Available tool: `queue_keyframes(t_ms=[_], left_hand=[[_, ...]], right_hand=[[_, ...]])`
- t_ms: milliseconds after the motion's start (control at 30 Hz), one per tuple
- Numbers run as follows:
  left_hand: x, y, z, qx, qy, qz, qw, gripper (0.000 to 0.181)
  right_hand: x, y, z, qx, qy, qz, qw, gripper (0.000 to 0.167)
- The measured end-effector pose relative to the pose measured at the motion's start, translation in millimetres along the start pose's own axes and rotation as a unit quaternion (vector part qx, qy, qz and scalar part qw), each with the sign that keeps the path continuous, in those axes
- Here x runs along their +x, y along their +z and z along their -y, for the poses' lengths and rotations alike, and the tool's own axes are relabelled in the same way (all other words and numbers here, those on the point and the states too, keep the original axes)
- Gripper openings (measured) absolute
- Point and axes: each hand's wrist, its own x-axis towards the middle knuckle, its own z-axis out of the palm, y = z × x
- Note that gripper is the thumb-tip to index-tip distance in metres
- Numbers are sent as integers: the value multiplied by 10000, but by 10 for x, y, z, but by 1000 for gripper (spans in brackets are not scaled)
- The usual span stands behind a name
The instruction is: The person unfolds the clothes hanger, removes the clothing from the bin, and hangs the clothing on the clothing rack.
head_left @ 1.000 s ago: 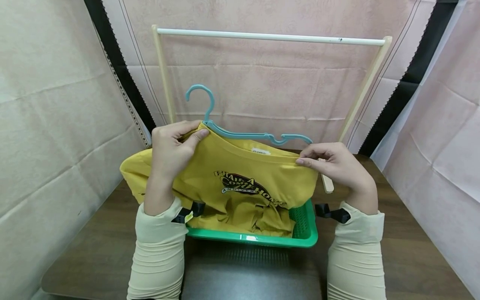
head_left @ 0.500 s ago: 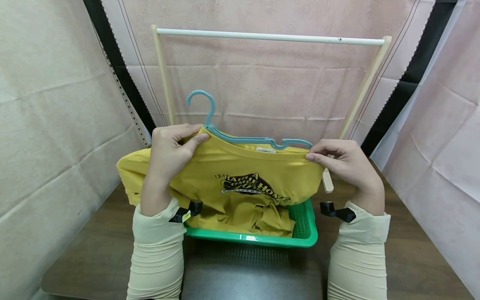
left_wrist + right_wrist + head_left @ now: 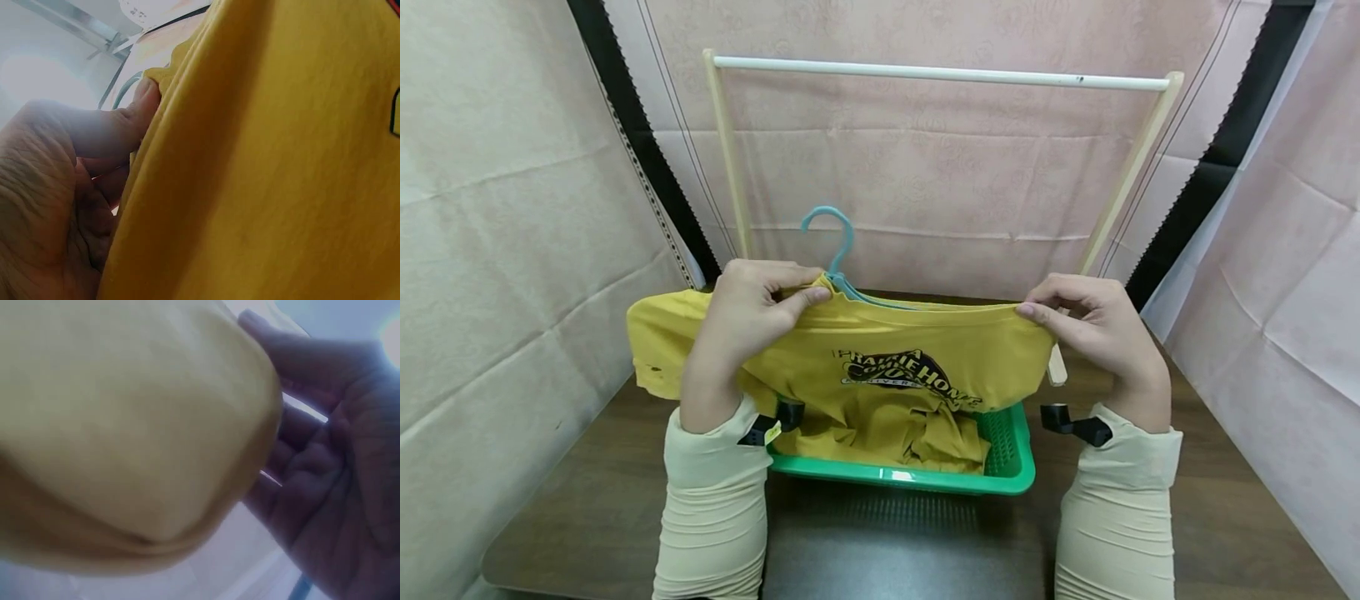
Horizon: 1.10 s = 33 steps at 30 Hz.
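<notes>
A yellow T-shirt [image 3: 895, 333] with a dark printed logo is stretched between my two hands, its lower part bunched in a green basket [image 3: 895, 477]. My left hand [image 3: 752, 312] pinches the collar at its left end, just beside the hanger's neck. With thumb and fingertips my right hand [image 3: 1086, 321] pinches the shirt's upper right edge. A light blue hanger [image 3: 846, 250] stands hook up in the neck opening, its hook curving left; most of its bar is hidden inside the shirt. Both wrist views are filled largely by yellow cloth.
Behind the shirt stands a rack with a white rail [image 3: 940, 75] and pale wooden posts [image 3: 1127, 171]. Its right foot [image 3: 1057, 367] shows beside the shirt. The basket sits on a dark brown table [image 3: 1225, 517]. Pale fabric walls [image 3: 512, 208] enclose the sides and back.
The hanger has sunk down and slightly right, its bar going from above the collar to mostly inside the shirt. My right hand has moved right and slightly up, drawing the collar straighter.
</notes>
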Motion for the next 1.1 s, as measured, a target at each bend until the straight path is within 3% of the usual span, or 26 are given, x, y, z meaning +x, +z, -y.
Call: queue_keyframes(t_ms=[100,267,433,533,600,700,933,1100], left_hand=[[9,54,-30,49,109,165,9998,17],[57,193,-112,-25,614,216,9979,15],[104,326,-195,-82,881,102,9960,14],[114,390,-226,-144,920,229,9954,12],[122,433,-246,-208,987,353,9943,11],[129,483,-269,-270,1072,389,9931,10],[130,430,-262,-105,726,-183,9971,12],[138,362,-225,-25,609,-647,9960,16]], right_hand=[[47,58,18,-309,-137,-265,9991,15],[143,217,47,-587,-211,-692,9956,11],[212,397,-94,-578,-575,-771,9937,16],[239,479,-149,-431,-845,-920,9912,6],[259,538,-150,-385,-942,-1007,9897,9],[289,639,-147,-356,-966,-773,9917,3],[276,655,-113,-344,-401,404,9978,28],[178,420,-136,-604,139,442,9971,43]])
